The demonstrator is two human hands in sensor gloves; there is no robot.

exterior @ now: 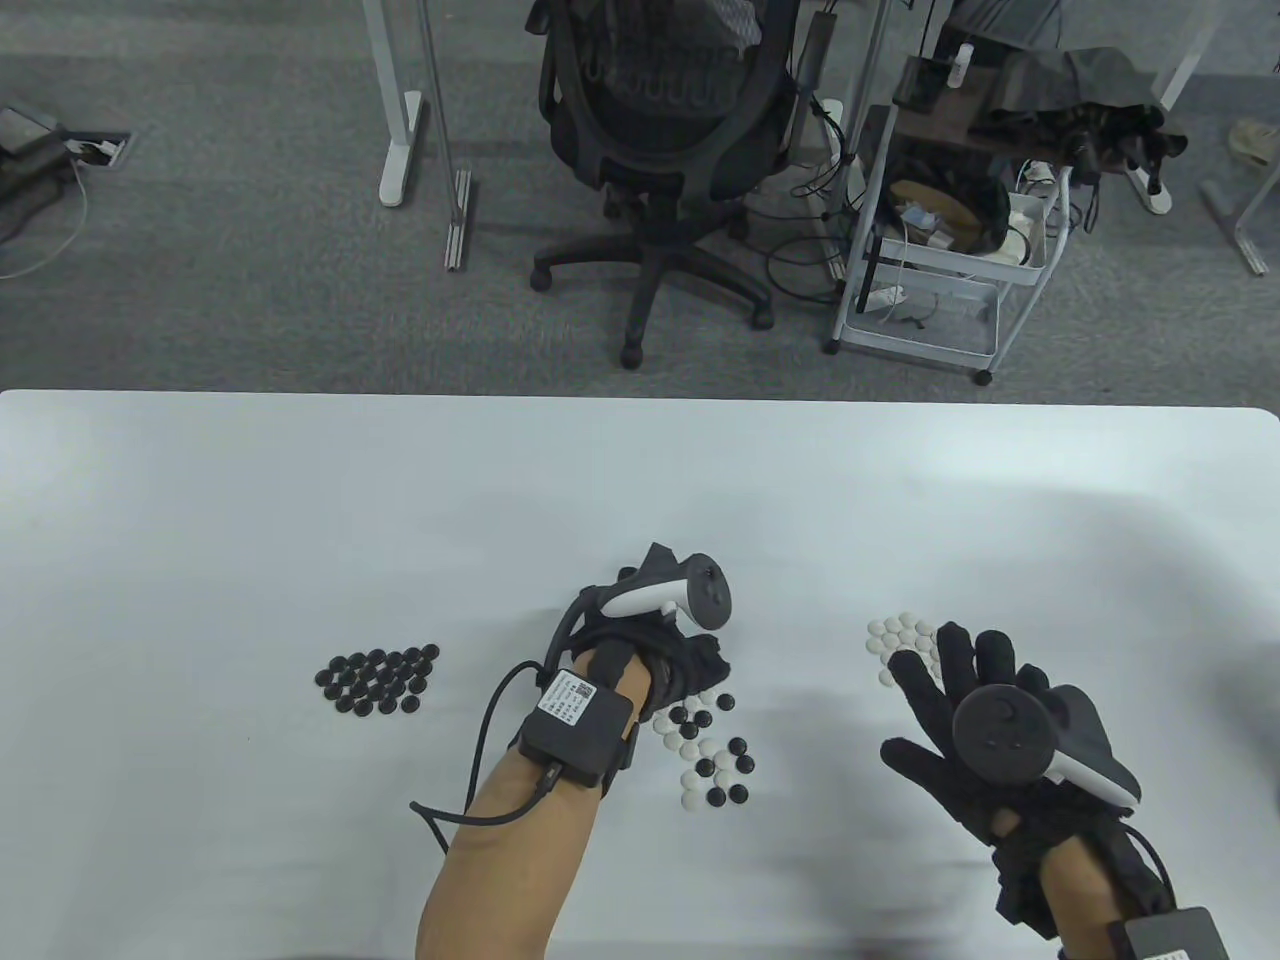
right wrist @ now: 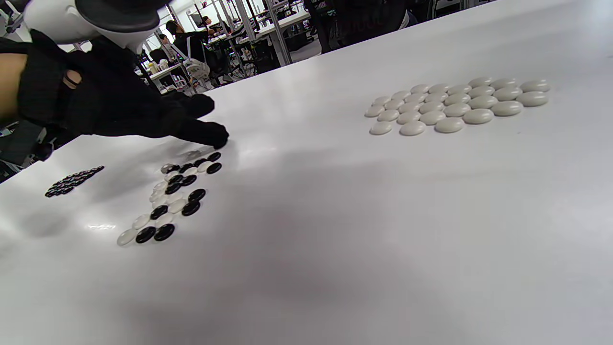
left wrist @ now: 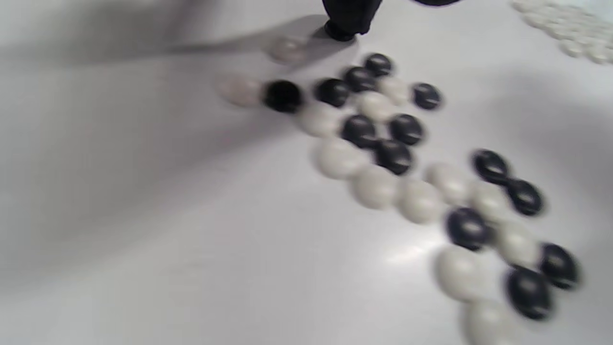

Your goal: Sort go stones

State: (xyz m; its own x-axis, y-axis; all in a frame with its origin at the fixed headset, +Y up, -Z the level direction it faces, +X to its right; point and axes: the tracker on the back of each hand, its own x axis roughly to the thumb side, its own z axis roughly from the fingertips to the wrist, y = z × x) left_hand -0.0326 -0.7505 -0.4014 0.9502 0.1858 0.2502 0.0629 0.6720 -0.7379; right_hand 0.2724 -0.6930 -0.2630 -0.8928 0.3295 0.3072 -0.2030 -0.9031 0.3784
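Observation:
A mixed pile of black and white Go stones (exterior: 712, 752) lies at the table's middle front, blurred in the left wrist view (left wrist: 407, 163). My left hand (exterior: 703, 664) reaches down at the pile's far edge. One fingertip (right wrist: 216, 137) touches the table there, the digit above it held apart, and nothing is pinched. A dark fingertip (left wrist: 346, 18) rests on something black, too blurred to name. The sorted black stones (exterior: 380, 680) lie to the left. The sorted white stones (exterior: 900, 640) lie to the right (right wrist: 455, 105). My right hand (exterior: 950, 665) hovers with fingers spread beside the white group, holding nothing.
The white table (exterior: 300, 500) runs to its far edge. Beyond it on the floor stand an office chair (exterior: 660, 130) and a white wire cart (exterior: 940, 250).

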